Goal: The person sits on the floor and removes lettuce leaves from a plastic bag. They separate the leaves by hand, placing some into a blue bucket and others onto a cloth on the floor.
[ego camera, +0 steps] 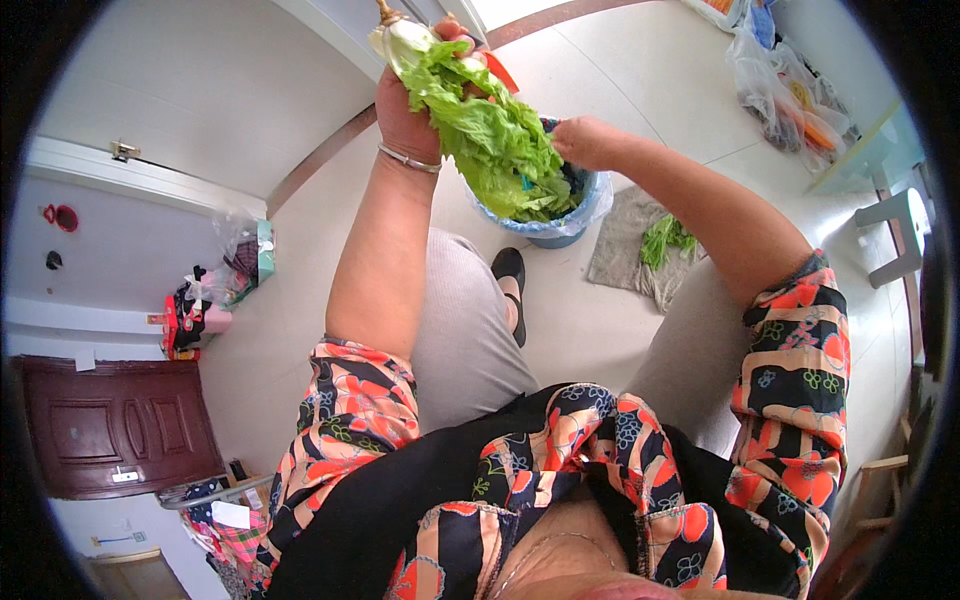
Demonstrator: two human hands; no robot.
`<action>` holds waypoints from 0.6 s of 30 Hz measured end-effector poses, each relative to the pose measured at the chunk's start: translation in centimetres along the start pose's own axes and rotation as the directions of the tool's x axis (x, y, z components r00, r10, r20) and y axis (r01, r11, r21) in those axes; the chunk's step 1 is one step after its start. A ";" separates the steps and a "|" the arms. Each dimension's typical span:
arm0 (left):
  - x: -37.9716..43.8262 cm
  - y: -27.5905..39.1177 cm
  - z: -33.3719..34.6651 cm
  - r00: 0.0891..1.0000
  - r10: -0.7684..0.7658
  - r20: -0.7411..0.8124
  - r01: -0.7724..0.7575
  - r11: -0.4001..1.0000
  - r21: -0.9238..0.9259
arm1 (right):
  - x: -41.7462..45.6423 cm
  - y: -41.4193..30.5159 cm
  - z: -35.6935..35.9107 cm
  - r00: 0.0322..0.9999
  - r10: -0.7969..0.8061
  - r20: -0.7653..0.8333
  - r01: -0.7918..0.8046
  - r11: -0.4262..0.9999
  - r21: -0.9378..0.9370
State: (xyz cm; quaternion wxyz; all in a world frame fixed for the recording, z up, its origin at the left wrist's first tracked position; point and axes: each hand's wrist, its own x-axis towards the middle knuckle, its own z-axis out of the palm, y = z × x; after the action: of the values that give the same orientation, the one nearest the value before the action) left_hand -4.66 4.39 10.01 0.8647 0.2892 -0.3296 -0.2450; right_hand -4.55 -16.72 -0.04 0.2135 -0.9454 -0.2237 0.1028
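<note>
A head of leafy green lettuce (pixel 484 124), its pale root end up, is gripped in my left hand (pixel 409 112) over a bin. Beneath it stands the blue bin (pixel 559 241), lined with a plastic bag (pixel 596 206); dark contents show inside. At the bin's back right rim is my right hand (pixel 581 142), its fingertips hidden behind the leaves and rim, so what they hold is unclear. Something orange-red (pixel 501 73) shows beside the lettuce's root end, near my left fingers. Loose green leaves (pixel 666 241) lie on a grey cloth (pixel 626 236) on the floor, right of the bin.
Plastic bags (pixel 791 101) with items lie at the upper right. A white stool (pixel 900 236) stands at the right. My black shoe (pixel 510 281) is just below the bin. At the left are a white door panel (pixel 187 82), bags and boxes (pixel 259 251), and a dark red door (pixel 120 427).
</note>
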 end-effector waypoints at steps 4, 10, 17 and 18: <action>0.2 0.3 0.4 0.984 -0.021 0.180 0.039 0.994 -0.101 | -1.4 -0.7 -1.5 0.987 0.070 -0.145 -0.024 0.954 0.300; 0.5 0.0 0.7 0.984 -0.006 0.178 0.026 0.994 -0.108 | -3.9 -1.2 -3.5 0.975 -0.053 -0.218 0.199 0.654 0.730; 0.4 0.1 -0.2 0.991 0.002 0.133 0.011 0.995 -0.099 | -5.6 -3.1 -5.7 0.983 -0.109 -0.146 0.182 0.552 0.814; 0.4 -0.1 1.1 0.987 -0.009 0.159 0.010 1.000 -0.004 | -5.4 -2.6 -5.2 0.979 -0.080 -0.189 0.194 0.656 0.730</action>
State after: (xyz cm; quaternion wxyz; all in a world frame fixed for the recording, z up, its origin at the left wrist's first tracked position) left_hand -5.22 3.72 10.81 0.8353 0.2682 -0.3954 -0.2720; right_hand -8.82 -19.00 6.31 0.6028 -0.7609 -0.2174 0.1020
